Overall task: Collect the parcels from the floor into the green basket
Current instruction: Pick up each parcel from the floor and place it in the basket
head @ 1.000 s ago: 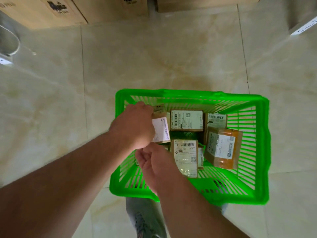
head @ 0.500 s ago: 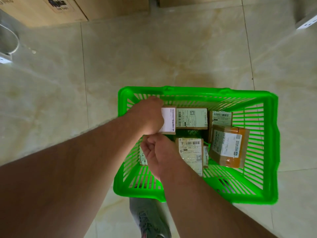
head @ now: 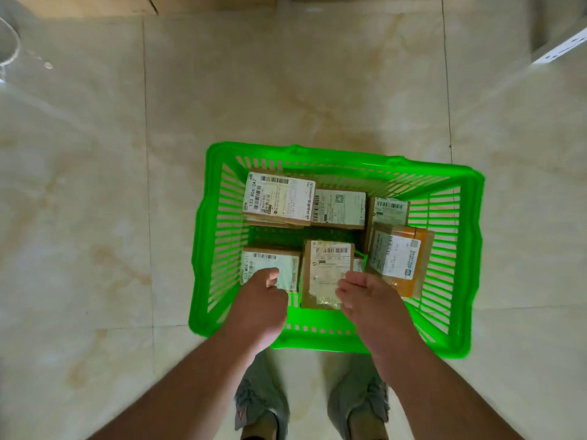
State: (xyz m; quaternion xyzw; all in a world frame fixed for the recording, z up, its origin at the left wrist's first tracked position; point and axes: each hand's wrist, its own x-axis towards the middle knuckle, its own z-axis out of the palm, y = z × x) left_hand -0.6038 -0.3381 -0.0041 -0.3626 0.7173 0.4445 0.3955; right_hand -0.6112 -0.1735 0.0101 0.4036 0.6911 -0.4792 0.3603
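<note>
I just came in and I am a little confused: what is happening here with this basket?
A person stands over a green basket on the tiled floor, collecting parcels into it. Six labelled parcels lie inside, among them one at the far left corner. The left hand and the right hand hover over its near side, loosely curled and holding nothing.

Floor (head: 286,90): glossy beige marble-look tile, thin grout lines. Directly on it: green basket (head: 473,249), slatted plastic, sitting across a grout joint just ahead of two grey shoes (head: 263,404), which are planted side by side at the near edge. Cardboard boxes (head: 95,3) stand along the far edge, bases only in view. White power strip (head: 562,49) lies at far right, well apart from the basket. Far left has a curved clear object, too cropped to identify.
</note>
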